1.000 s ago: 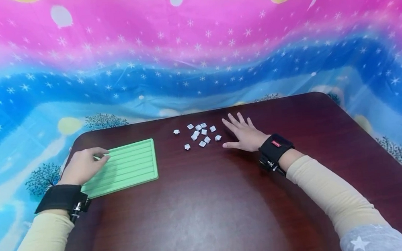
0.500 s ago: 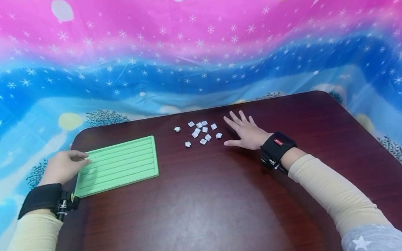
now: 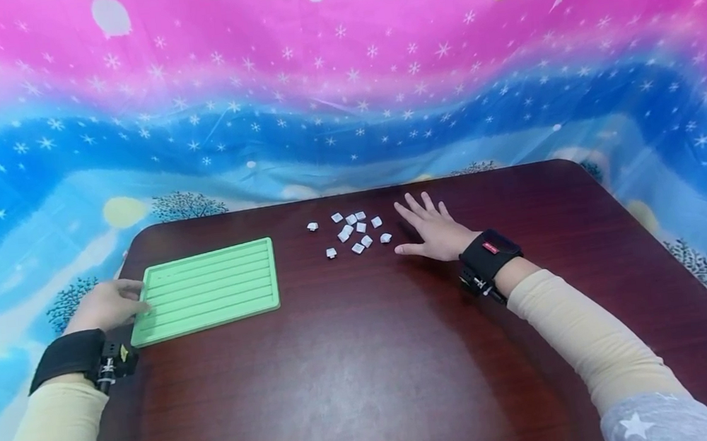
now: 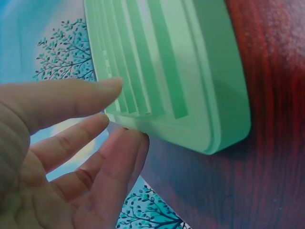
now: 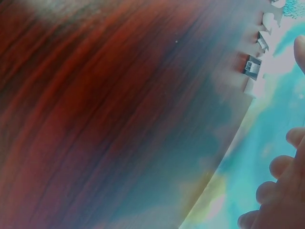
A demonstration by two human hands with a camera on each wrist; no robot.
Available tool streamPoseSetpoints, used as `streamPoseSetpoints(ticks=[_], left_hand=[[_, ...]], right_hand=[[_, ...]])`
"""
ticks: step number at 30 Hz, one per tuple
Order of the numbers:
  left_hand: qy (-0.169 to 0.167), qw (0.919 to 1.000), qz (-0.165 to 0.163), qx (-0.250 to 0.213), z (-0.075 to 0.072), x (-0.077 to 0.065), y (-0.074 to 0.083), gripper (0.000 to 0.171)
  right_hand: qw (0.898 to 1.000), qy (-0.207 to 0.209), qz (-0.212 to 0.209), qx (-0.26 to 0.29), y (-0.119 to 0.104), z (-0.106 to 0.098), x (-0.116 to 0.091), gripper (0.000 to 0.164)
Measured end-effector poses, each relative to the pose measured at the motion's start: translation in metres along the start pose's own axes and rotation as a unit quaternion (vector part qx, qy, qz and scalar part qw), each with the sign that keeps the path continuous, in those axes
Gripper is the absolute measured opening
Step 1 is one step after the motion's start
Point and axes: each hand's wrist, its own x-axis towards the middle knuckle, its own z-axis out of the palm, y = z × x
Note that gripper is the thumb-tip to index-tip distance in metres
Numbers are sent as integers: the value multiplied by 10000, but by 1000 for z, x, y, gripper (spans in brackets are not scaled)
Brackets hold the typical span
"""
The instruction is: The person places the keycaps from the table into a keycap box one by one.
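Note:
My left hand [image 3: 106, 305] is at the left short edge of a light green ridged tray [image 3: 274, 274]. In the left wrist view the thumb [image 4: 107, 90] lies over the tray's top side, and the other fingers bend at its outer edge. The tray lies flat on the table with long parallel grooves. My right hand [image 3: 434, 232] rests palm down with spread fingers, right of a scatter of small white square pieces [image 3: 358, 248]. In the right wrist view one piece [image 5: 252, 67] shows a hollow side, like a keycap. Nothing is in the right hand.
The dark red-brown glossy table [image 3: 342, 363] has a rounded far edge. A pink and blue cloth [image 3: 341, 94] with snowflakes and trees hangs behind it and at both sides. The white pieces lie near the far edge, between tray and right hand.
My left hand has moved left from above the tray to its left edge and lowered. The right hand, tray and white pieces keep their places; the view has shifted slightly.

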Motion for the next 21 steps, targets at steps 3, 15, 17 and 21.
streamPoseSetpoints(ticks=[3, 15, 17, 21], left_hand=[[-31, 10000, -58, -25, 2, 0, -2, 63], [-65, 9996, -171, -222, 9, -3, -11, 66], [-53, 9996, -138, -234, 10, -3, -11, 64], [-33, 9998, -27, -209, 9, -4, -11, 62]], right_hand=[[10000, 18, -1, -26, 0, 0, 0, 93], [10000, 31, 56, -43, 2, 0, -1, 93], [10000, 35, 71, -60, 2, 0, -1, 93], [9999, 35, 74, -83, 3, 0, -1, 93]])
